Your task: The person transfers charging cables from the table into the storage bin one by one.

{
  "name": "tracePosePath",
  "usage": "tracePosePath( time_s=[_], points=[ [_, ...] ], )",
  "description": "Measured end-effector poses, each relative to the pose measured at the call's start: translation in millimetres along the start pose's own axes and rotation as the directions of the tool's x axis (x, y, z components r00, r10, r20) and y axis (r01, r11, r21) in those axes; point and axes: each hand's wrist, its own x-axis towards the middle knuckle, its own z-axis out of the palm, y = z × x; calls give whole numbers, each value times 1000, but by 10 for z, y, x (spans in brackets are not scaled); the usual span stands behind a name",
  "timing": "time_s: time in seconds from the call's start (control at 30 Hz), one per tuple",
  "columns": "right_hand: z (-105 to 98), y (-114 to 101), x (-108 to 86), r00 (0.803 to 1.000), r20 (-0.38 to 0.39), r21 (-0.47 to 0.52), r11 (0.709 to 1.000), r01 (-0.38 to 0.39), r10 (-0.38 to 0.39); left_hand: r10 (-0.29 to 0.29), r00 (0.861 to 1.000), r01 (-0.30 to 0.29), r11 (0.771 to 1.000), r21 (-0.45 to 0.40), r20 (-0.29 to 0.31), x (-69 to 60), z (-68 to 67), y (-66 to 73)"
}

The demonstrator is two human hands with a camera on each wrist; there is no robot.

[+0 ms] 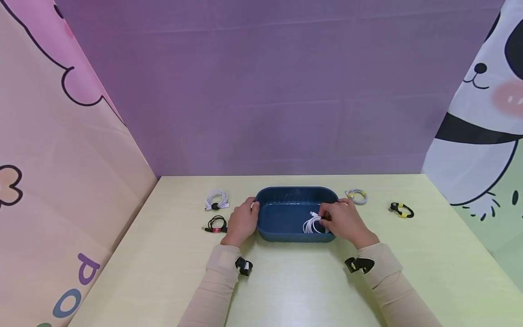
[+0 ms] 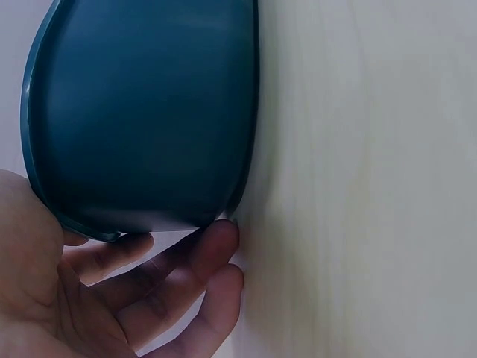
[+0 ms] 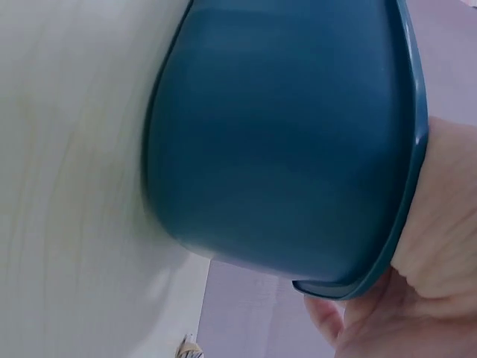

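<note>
A dark blue tray (image 1: 282, 217), (image 2: 141, 112), (image 3: 283, 142) with rounded corners stands on the table. My left hand (image 1: 242, 221), (image 2: 141, 298) grips its left end, thumb at the rim and fingertips against the outer wall. Over the right rim reaches my right hand (image 1: 346, 221), (image 3: 428, 298), its thumb and fingers pinching a coiled white cable (image 1: 310, 225) inside the tray's front right corner. The tray wall hides that cable and the fingertips in the right wrist view.
Left of the tray lie a white coiled cable (image 1: 216, 198) and a black one with a red tie (image 1: 216, 224). To the right are a pale coil with yellow parts (image 1: 361, 196) and a black-and-yellow coil (image 1: 403, 210). A purple cloth (image 1: 286, 91) hangs behind the table.
</note>
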Motion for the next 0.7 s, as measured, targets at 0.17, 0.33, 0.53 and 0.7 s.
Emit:
tracePosePath(
  time_s=[0.17,0.33,0.53,0.7],
  points=[
    [20,-9,8,1000,8,-56,998,-7,7,8,1000,-8,1000,-14,-4,-11,-1,7],
    [21,-25,9,1000,19,-95,995,-14,16,10,1000,-10,1000,-13,-8,-7,0,4],
    [14,-36,10,999,26,-109,994,-17,20,21,1000,-21,1000,-11,-10,-15,-4,-1],
    [13,-35,26,999,43,-117,993,-26,31,19,1000,-20,1000,-10,-11,1,6,-7]
  ],
)
